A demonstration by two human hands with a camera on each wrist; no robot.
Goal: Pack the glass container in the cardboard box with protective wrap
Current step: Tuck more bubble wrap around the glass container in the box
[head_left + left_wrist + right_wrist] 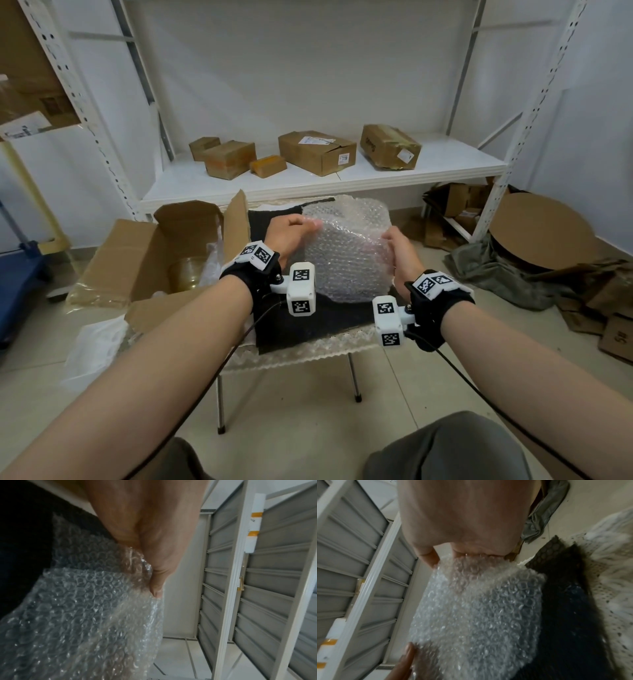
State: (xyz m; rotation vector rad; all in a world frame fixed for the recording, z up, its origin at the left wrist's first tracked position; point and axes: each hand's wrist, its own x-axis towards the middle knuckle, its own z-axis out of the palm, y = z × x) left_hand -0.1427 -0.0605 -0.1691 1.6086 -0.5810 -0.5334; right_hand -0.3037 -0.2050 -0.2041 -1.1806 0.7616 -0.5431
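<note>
Both hands' fingers [155, 586] pinch bubble wrap [346, 250] edges, sheet raised.

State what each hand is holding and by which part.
Both hold the bubble wrap sheet: the left hand pinches its left edge near the top, the right hand grips its right edge.

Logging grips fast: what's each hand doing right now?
Left hand: pinches the bubble wrap at its left edge.
Right hand: grips the wrap's right edge.
</note>
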